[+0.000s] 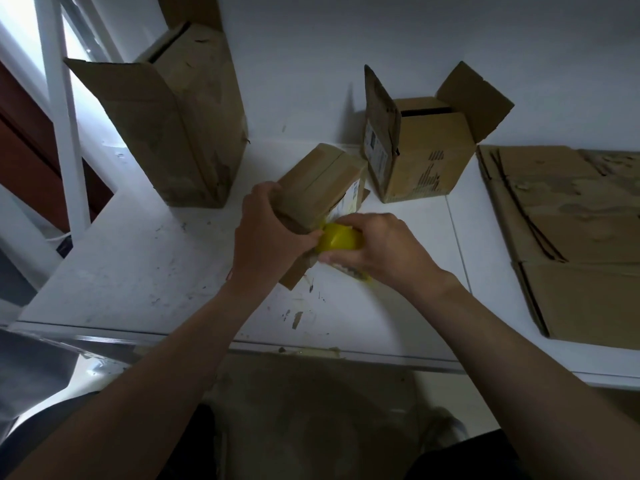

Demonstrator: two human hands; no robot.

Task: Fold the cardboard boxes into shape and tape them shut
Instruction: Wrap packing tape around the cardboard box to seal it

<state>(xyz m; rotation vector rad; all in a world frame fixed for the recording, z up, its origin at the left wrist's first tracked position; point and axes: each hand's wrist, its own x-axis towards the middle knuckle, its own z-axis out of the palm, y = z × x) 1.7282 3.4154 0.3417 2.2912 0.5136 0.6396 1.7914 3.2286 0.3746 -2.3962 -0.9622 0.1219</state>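
A small cardboard box (320, 183) lies tilted on the white table (138, 271) at the centre, with a white label on its right side. My left hand (268, 233) grips its near left end, fingers curled round the edge. My right hand (377, 249) holds a yellow tape roll (341, 240) pressed against the box's near end. Part of the roll is hidden under my fingers.
A tall open box (183, 116) stands at the back left. A medium box (419, 150) with raised flaps stands behind the small one. Flattened cardboard sheets (571, 237) are stacked at the right. A white frame post (60, 109) rises at the left. The table's front edge is near me.
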